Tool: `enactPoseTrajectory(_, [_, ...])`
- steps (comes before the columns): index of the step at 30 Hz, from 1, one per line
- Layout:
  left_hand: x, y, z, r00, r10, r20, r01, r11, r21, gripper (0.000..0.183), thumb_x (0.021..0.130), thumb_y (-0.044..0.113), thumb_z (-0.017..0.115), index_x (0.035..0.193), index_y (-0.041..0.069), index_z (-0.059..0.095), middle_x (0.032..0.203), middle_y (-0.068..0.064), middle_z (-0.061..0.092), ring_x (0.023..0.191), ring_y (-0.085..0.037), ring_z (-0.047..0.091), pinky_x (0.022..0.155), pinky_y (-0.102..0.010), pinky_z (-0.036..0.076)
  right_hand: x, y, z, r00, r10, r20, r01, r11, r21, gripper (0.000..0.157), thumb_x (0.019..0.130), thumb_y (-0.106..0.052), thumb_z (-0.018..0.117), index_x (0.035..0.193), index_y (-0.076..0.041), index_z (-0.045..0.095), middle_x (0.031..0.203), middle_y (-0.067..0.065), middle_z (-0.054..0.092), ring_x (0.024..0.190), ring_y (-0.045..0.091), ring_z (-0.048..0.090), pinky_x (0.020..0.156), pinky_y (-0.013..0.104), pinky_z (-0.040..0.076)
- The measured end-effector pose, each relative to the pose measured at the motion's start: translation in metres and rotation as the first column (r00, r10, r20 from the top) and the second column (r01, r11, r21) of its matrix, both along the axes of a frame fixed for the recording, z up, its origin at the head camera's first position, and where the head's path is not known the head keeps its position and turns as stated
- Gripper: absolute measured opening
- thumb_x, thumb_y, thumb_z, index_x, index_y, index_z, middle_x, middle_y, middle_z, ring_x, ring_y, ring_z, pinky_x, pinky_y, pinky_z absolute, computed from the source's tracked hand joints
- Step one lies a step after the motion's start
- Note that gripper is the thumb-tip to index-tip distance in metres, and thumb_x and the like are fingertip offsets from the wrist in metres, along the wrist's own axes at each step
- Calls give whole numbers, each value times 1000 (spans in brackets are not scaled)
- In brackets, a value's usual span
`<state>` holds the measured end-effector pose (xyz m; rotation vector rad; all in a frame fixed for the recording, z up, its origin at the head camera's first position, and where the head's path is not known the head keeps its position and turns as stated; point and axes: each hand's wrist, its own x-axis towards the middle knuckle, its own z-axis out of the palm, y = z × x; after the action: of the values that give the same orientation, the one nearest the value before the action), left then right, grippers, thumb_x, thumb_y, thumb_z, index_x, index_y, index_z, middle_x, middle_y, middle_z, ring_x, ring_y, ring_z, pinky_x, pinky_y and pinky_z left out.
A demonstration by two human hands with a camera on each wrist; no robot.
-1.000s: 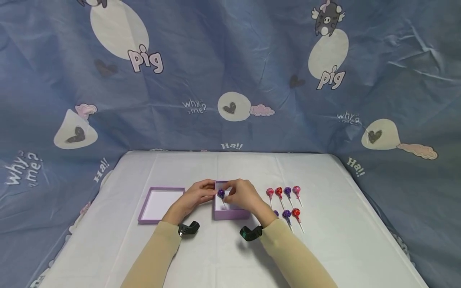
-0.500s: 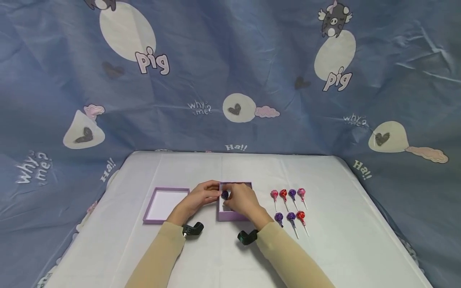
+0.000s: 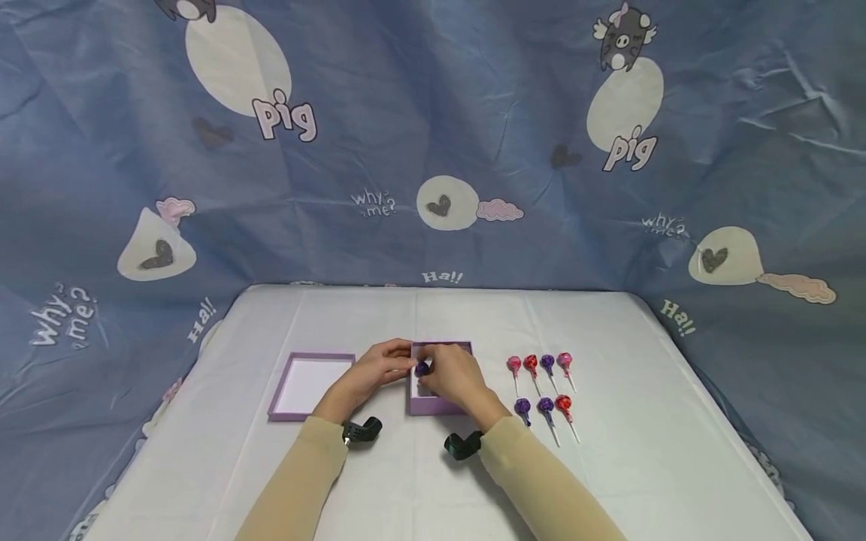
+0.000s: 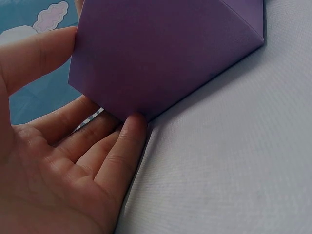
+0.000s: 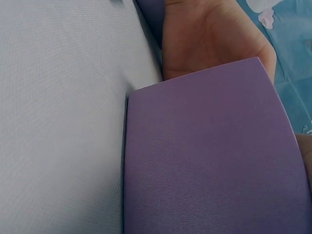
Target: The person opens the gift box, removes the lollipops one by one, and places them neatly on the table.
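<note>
A purple-wrapped lollipop (image 3: 422, 369) is inside the open purple box (image 3: 436, 406), near its left wall. My right hand (image 3: 458, 373) reaches into the box and pinches the lollipop between thumb and fingers; the stick is mostly hidden. In the right wrist view the box's purple wall (image 5: 209, 156) covers the right fingertips. My left hand (image 3: 368, 372) touches the outside of the box's left wall, thumb by the rim. The left wrist view shows the left fingers (image 4: 119, 161) fairly straight along the purple wall (image 4: 146, 58).
Right of the box lie several lollipops in two rows, among them a pink one (image 3: 514, 363), a red one (image 3: 564, 403) and a purple one (image 3: 546, 406). The shallow purple-rimmed lid (image 3: 311, 385) lies left of the box on the white tablecloth (image 3: 379, 488).
My right hand has lowered the purple lollipop into the box, and its stick has gone out of sight behind the fingers. My left hand stays at the box's left wall.
</note>
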<state>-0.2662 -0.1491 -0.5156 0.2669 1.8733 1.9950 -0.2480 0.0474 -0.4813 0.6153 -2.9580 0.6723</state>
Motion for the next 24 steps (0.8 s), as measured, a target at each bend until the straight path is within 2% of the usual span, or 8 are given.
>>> enactPoseTrajectory(7, [0,0,1,1000,2,4,-2,1000,-3,45,94,8,67,135,-2,55,132,-17,60,116,-20,60,99,-34,52,0,-1,-1,1000,-3,21,3,1000,9,19,80,-26,85,96,-23,75,68,-15,62,60,5,56,55,29,48])
enactPoseTrajectory(15, [1,0,0,1000,13,13,-13,1000,-14,46,93,12,69,136,0,56,132,-15,61,117,-22,60,99,-34,52,1,-2,-2,999,-1,44,-1,999,33,19,78,-28,86,92,-27,74,69,-15,61,60,6,56,55,29,47])
enactPoseTrajectory(24, [0,0,2,999,29,20,-29,999,-28,46,92,14,71,134,2,57,131,-14,61,117,-22,60,99,-35,52,1,-2,0,999,-4,48,2,999,36,16,78,-27,86,89,-25,75,69,-14,61,61,7,56,54,29,47])
